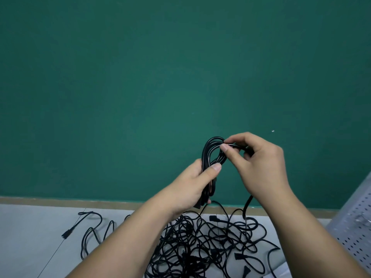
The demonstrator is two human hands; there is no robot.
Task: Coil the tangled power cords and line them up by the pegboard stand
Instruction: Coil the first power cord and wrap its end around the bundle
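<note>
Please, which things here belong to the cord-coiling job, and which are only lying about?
Job: coiled cord, gripped by left hand, pinched by right hand; tangled cords on floor; pegboard stand.
Not job: green wall; white speck on it.

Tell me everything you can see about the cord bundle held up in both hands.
The cord bundle is black, glossy cable gathered into several long loops, held upright before a green wall. The left hand grips its lower part; the right hand pinches a strand at the top. A tail hangs below the right hand.
</note>
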